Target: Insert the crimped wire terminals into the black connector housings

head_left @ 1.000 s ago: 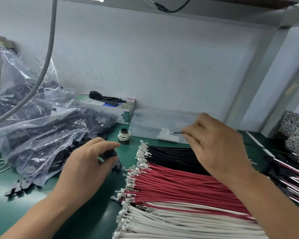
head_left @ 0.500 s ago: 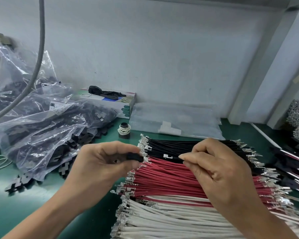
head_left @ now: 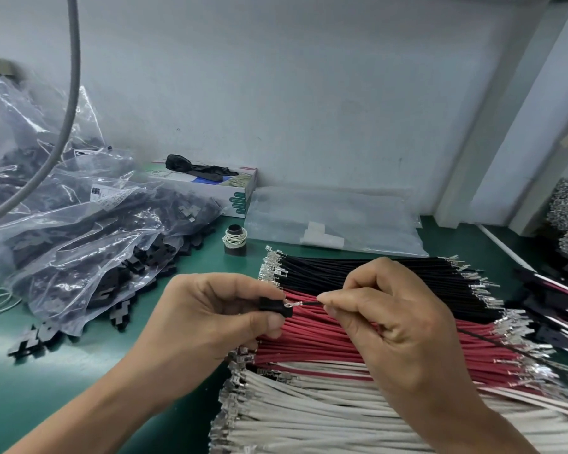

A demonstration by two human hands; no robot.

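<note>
A green bench mat [head_left: 63, 381] carries a big clear bag of black housings [head_left: 79, 244] at the left and, in the middle, flat rows of black wires [head_left: 358, 270], red wires [head_left: 325, 342] and white wires [head_left: 309, 407] with metal ends. Above the red row, the left hand [head_left: 210, 319] curls thumb and fingers round a small black connector housing [head_left: 275, 306], while the right hand [head_left: 397, 326] pinches a single black wire [head_left: 310, 303] between thumb and forefinger. Its crimped terminal [head_left: 293, 304] points at the housing, tip just at its edge.
</note>
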